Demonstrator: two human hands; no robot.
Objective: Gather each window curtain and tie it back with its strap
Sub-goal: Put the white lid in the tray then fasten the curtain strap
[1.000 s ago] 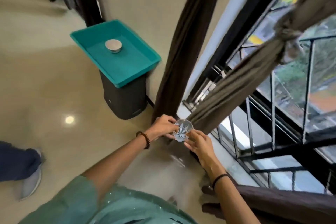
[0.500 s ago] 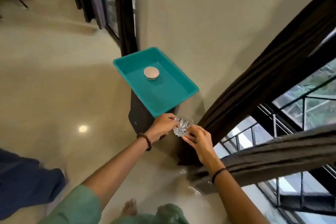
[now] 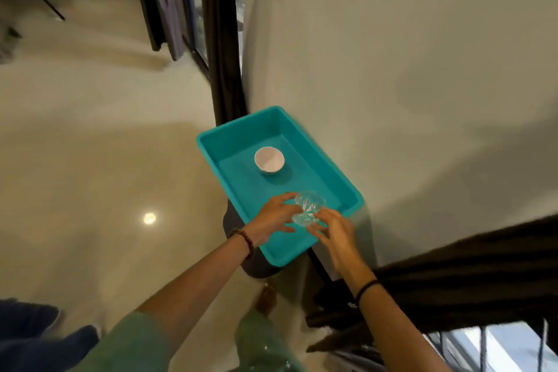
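Note:
A small clear cut-glass dish (image 3: 308, 208) hangs just above the near end of a teal tray (image 3: 256, 190). My left hand (image 3: 271, 217) holds the dish from the left with fingers and thumb. From the right and below, my right hand (image 3: 332, 232) grips it with curled fingers; it is slightly blurred. A dark brown curtain (image 3: 471, 266) runs across the lower right, hanging loose behind my right forearm. No strap shows on it. A second dark curtain (image 3: 223, 39) hangs at the wall corner behind the tray.
A white bowl (image 3: 269, 159) sits in the far half of the tray. The tray rests on a dark stand (image 3: 259, 267) against the beige wall. Window bars (image 3: 483, 347) show at the bottom right. Another person's blue-clad leg (image 3: 36, 341) is at the lower left on the glossy floor.
The view swung left from the window to the tray. Both hands carried the glass dish from beside the curtain to above the tray's near end.

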